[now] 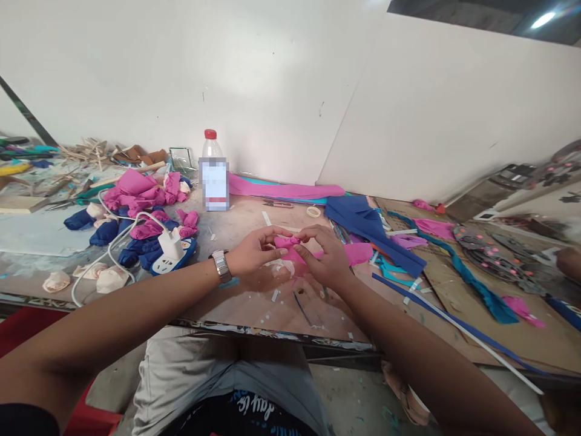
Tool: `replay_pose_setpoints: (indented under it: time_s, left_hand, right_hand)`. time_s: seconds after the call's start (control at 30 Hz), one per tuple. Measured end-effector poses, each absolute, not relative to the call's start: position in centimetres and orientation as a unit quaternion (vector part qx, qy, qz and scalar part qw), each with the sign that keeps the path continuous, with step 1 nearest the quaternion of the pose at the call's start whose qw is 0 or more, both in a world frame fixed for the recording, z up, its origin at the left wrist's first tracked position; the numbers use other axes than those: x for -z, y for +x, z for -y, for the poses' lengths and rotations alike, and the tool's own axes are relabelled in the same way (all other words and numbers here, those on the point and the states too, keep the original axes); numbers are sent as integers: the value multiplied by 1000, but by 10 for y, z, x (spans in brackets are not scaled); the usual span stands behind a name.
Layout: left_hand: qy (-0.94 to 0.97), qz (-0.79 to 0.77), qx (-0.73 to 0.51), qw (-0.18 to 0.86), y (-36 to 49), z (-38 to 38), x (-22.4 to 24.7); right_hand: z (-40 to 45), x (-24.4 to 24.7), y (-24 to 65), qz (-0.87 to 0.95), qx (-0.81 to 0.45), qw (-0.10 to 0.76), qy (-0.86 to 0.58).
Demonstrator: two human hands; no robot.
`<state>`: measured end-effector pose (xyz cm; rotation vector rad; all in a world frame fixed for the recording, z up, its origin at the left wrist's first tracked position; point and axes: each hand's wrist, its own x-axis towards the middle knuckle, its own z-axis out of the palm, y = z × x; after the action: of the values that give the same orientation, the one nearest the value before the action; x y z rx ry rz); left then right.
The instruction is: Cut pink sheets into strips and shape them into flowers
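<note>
Both my hands meet over the table, fingers pinched on a strip of pink fabric (358, 253). My left hand (256, 249), with a metal watch (221, 266) on its wrist, grips the gathered end from the left. On the other side my right hand (324, 253) holds the same bunched end between thumb and fingers. The rest of the strip trails out to the right beneath my right hand. A small piece of clear plastic (284, 269) lies just under my fingers.
Left stand rolled pink and blue fabric pieces (136, 197), a power strip (170, 263) with a white cable, and a red-capped bottle (210, 145). Thread snips (278, 204) and a tape roll (313, 211) lie behind my hands. Blue fabric (376, 227) spreads right; another person's hand (569, 263) shows far right.
</note>
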<state>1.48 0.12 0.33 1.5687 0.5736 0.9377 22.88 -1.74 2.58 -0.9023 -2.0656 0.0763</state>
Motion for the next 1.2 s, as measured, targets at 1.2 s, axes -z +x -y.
replay_pose_setpoints:
  time_s: [1.2]
  left_hand:
    - [783, -303, -412, 355, 14, 3, -6]
  right_hand:
    - [13, -22, 228, 846, -40, 382, -371]
